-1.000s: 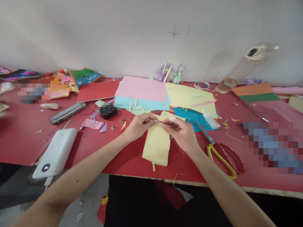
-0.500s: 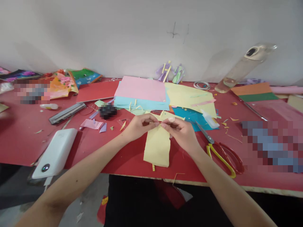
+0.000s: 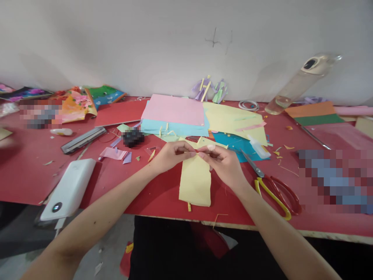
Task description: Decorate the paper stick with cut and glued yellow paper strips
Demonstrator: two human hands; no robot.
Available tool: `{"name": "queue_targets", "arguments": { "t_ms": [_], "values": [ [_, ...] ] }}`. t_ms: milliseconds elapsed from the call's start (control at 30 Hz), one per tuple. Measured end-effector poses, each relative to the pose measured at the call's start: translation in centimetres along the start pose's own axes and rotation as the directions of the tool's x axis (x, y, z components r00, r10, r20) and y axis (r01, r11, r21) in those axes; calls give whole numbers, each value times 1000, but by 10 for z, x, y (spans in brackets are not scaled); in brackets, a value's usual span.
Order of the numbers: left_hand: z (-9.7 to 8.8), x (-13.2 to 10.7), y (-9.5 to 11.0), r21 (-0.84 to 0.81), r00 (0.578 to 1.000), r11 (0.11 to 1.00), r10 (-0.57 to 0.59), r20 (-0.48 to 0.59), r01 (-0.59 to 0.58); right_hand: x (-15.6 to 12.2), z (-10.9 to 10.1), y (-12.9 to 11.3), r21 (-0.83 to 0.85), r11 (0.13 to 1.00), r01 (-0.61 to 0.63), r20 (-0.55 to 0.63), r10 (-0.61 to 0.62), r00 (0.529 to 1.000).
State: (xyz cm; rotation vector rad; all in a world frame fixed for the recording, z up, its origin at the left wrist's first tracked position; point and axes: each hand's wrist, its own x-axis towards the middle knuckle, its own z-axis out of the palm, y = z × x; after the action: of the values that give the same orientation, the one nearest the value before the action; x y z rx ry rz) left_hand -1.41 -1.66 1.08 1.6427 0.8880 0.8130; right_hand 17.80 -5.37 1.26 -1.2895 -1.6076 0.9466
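A pale yellow piece of paper hangs from my fingertips above the front part of the red table. My left hand pinches its top edge between thumb and forefinger. Close beside it, my right hand pinches the same edge, the two thumbs nearly touching. What the fingertips do at the edge is partly hidden. Beyond my hands lies another cut yellow paper piece. Scissors with one red and one yellow handle lie right of my right hand.
Pink paper, light blue paper and a yellow sheet lie behind my hands. A white power bank sits at the left front edge. A clear bottle leans at the back right. Paper scraps litter the red table.
The hanging yellow paper has swung slightly to the right at its lower end. Both hands keep their pinch in about the same place.
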Motion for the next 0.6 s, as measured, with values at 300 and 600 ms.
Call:
{"name": "queue_targets", "arguments": {
  "t_ms": [300, 600],
  "values": [
    [1, -2, 3, 6, 1000, 1000, -15, -28, 15, -1, 0, 3, -93, 996, 1, -39, -4, 999],
    [-2, -2, 9, 29, 1000, 999, -13, -18, 14, -1, 0, 4, -110, 994, 10, -81, -19, 996]
  ]
}}
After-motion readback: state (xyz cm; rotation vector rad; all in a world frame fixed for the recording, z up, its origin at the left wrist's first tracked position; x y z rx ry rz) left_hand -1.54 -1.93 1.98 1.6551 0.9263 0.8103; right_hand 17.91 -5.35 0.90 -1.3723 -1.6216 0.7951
